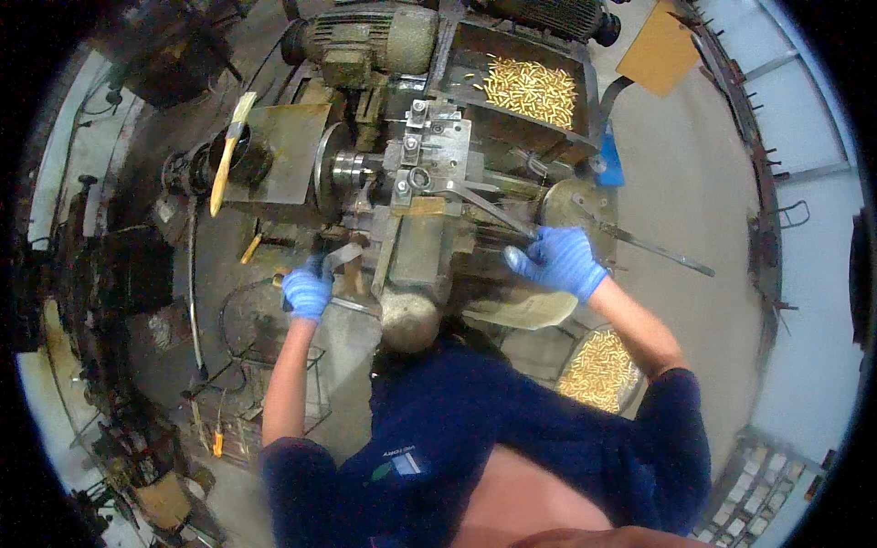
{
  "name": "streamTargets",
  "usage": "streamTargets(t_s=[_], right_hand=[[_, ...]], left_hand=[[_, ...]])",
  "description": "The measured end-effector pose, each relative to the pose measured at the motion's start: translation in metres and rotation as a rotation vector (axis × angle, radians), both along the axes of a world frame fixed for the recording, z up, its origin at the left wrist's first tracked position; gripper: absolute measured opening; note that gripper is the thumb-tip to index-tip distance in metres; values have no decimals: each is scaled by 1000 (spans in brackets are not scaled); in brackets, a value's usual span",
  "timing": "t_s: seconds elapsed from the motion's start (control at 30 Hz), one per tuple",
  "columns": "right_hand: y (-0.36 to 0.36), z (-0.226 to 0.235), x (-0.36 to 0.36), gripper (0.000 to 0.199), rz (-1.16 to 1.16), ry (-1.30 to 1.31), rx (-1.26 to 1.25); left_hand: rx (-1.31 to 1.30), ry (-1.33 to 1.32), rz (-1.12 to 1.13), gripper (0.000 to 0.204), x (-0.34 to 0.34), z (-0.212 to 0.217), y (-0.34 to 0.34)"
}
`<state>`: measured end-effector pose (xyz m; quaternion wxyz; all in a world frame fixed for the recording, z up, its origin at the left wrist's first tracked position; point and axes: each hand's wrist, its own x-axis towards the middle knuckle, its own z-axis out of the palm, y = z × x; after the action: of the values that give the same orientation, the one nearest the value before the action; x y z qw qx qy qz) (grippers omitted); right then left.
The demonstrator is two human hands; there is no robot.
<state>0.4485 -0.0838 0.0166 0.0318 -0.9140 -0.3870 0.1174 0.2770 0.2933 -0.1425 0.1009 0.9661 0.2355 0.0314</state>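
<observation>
Both my hands wear blue gloves at a small, grimy metal lathe. My left hand (307, 292) is closed round the outer end of a crank handle (354, 306), whose bar runs to a round hub (409, 321) at the machine's front. My right hand (559, 262) has its fingers curled at the near end of a long metal lever (493, 209), the thumb standing off to the left. That lever slopes up to the tool block (437, 151), which carries several bolts. Left of the block sits the shiny chuck (352, 169); whether it holds a workpiece is too small to tell.
A metal tray (589, 100) at the back right holds many small brass-coloured pieces (530, 89). More such pieces (598, 373) fill a container beside my right elbow. A wooden-handled brush (228, 164) lies over the left guard. An electric motor (370, 41) stands behind. A metal rod (662, 251) juts out rightward.
</observation>
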Motion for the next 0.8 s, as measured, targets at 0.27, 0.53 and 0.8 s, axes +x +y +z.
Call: streamTargets(t_s=[0.27, 0.53, 0.8], right_hand=[[20, 16, 18, 48, 122, -1, -330], [40, 34, -32, 39, 90, 146, -381], [41, 29, -57, 37, -165, -14, -300]], left_hand=[[-16, 46, 44, 31, 6, 15, -6], [25, 117, 40, 33, 7, 18, -11], [-70, 114, 48, 31, 7, 36, -18]])
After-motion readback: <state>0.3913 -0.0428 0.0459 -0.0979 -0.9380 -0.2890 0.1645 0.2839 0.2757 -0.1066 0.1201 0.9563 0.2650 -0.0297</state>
